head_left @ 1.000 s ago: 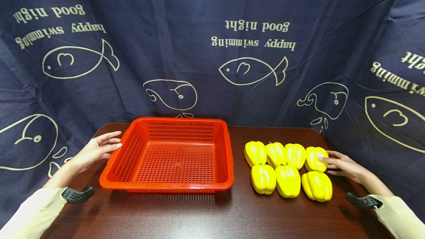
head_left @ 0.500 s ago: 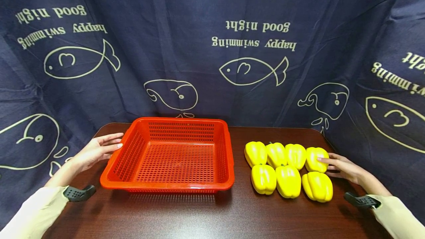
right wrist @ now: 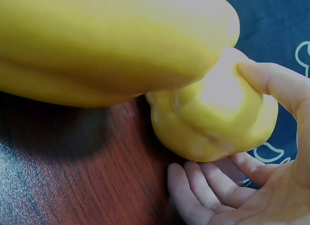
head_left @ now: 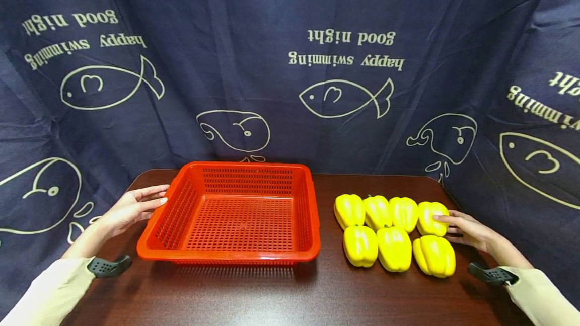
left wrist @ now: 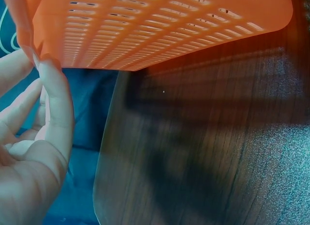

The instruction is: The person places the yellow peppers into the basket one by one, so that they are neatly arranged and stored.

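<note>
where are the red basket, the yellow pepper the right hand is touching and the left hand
Red basket [head_left: 228, 255]: head view, on its front rim
Yellow pepper [head_left: 428, 221]: head view, middle of its visible surface
Left hand [head_left: 126, 211]: head view, middle of the hand

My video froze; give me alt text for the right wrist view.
A person's right grip is round a glossy yellow bell pepper, thumb on one side, fingers opposite. Another yellow pepper, closer to camera, fills the upper left above a brown wood-grain table; patterned navy cloth shows behind.
</note>
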Demonstrator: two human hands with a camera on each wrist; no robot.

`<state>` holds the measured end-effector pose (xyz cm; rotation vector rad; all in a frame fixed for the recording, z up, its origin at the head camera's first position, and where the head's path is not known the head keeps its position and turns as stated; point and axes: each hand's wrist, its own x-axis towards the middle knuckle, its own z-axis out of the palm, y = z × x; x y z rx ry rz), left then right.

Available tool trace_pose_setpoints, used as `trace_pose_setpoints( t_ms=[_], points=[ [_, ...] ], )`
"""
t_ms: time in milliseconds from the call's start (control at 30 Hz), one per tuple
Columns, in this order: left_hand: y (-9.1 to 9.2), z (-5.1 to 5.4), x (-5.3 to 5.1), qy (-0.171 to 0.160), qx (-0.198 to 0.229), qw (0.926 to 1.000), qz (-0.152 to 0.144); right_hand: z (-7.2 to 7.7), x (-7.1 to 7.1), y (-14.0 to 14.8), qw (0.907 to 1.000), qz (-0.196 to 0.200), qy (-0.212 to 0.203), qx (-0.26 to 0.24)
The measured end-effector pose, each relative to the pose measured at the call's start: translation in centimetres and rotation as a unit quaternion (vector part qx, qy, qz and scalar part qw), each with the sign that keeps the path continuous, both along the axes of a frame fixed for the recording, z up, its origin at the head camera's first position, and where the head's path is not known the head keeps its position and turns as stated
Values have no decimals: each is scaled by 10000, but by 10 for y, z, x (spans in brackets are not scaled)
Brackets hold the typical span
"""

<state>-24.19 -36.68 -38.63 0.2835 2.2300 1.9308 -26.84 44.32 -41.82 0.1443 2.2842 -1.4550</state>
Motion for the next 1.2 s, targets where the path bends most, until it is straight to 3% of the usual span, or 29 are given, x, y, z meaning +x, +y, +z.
trace_pose_setpoints(
  t_ms=[233,533,800,1100,1200],
  points=[
    [1,-2,0,32,51,9999,87,-1,1,-1,9999,-102,99,-67],
    [2,-1,1,129,-289,9992,247,5,4,-4,9985,-94,511,-186],
    [3,-1,1,231,-294,9988,301,12,5,-6,9976,-161,663,78],
    [-4,-12,-4,484,-60,9988,-34,24,9,-14,9925,-196,982,697],
    [-3,-11,-3,461,-151,9988,24,28,11,-18,9904,-209,1125,773]
  ],
)
